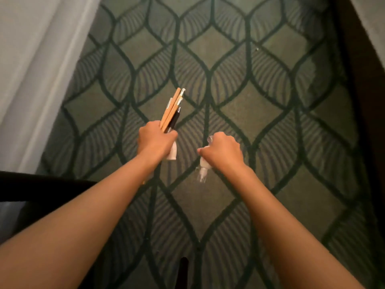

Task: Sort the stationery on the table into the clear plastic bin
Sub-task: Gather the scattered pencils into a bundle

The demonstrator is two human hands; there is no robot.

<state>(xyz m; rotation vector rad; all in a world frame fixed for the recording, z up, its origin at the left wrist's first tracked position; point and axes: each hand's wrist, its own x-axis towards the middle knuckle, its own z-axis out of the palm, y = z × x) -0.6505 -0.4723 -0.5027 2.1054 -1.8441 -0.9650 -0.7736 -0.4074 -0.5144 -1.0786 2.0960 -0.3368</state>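
So at the bottom of the view it's just two bare forearms reaching out over a green patterned carpet (260, 84), plus some dark curved thing at the lower left edge (31, 184) that I can't really identify, maybe furniture.

Moving out to the hands. The left hand (155, 142) is closed in a fist around a bundle of pencils (171, 109), a few wooden ones with a dark pen (175, 119) in with them, all sticking up and away from the fist, tilted a bit right. Something white and soft-looking (172, 153) pokes out the bottom of that fist, can't tell what it is. The right hand (223, 152) is also curled shut, around a small clear-and-white item (202, 165), maybe a little bottle or glue, too blurry to call. The hands are near each other but not touching.

Further out it's only carpet, and a pale curtain (41, 59) along the left.

As for progress: no table and no clear plastic bin anywhere in view. My guess is the gathering step is at least partly done, since both hands are full, but nothing is shown dropped in the bin yet. How much is left on the table, no idea from here.
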